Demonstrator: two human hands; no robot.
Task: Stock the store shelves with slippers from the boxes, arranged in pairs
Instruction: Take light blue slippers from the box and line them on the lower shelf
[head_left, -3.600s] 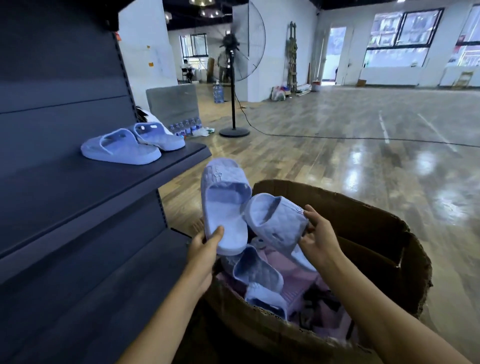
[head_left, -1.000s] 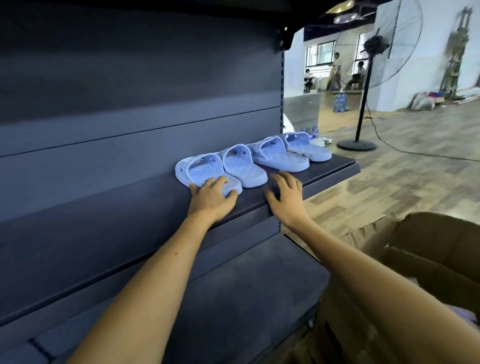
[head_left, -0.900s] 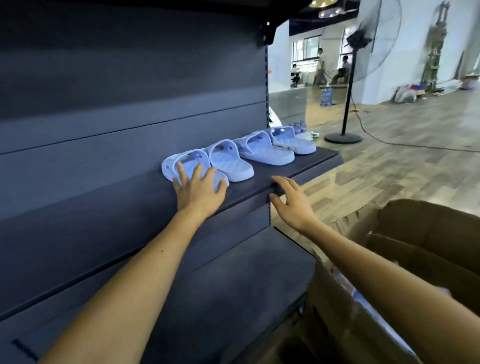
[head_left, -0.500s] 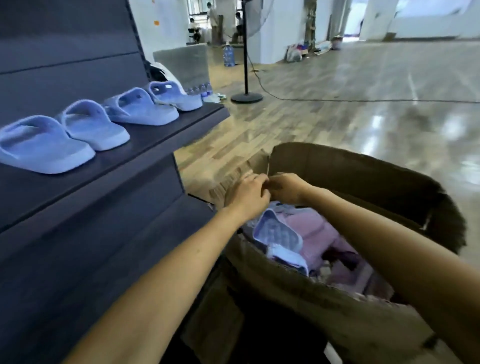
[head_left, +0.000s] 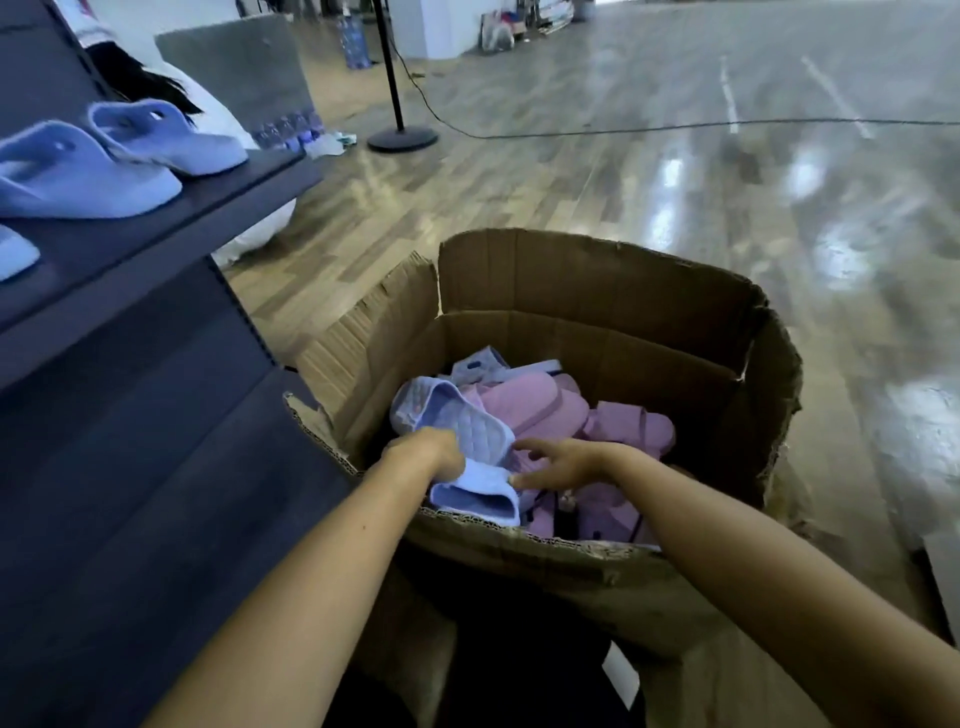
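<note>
An open cardboard box (head_left: 597, 291) on the floor holds light blue and pink slippers. My left hand (head_left: 428, 460) is inside it, fingers curled round a light blue quilted slipper (head_left: 462, 421). A second light blue slipper (head_left: 475, 493) lies just below that hand by the box's near rim. My right hand (head_left: 558, 465) hovers beside these slippers with fingers spread, over the pink slippers (head_left: 535, 402). On the dark shelf (head_left: 171, 223) at the left, light blue slippers (head_left: 78, 176) stand in a row.
A lower shelf board (head_left: 130, 467) sits left of the box. A fan stand base (head_left: 402, 139) and its cable lie on the wooden floor behind. Water bottles (head_left: 288, 130) and a white bag (head_left: 249, 223) sit past the shelf end.
Earlier both hands set slippers on the shelf, then moved to the box. Since half a second ago they have gone deeper, and my left hand has taken hold of a blue slipper.
</note>
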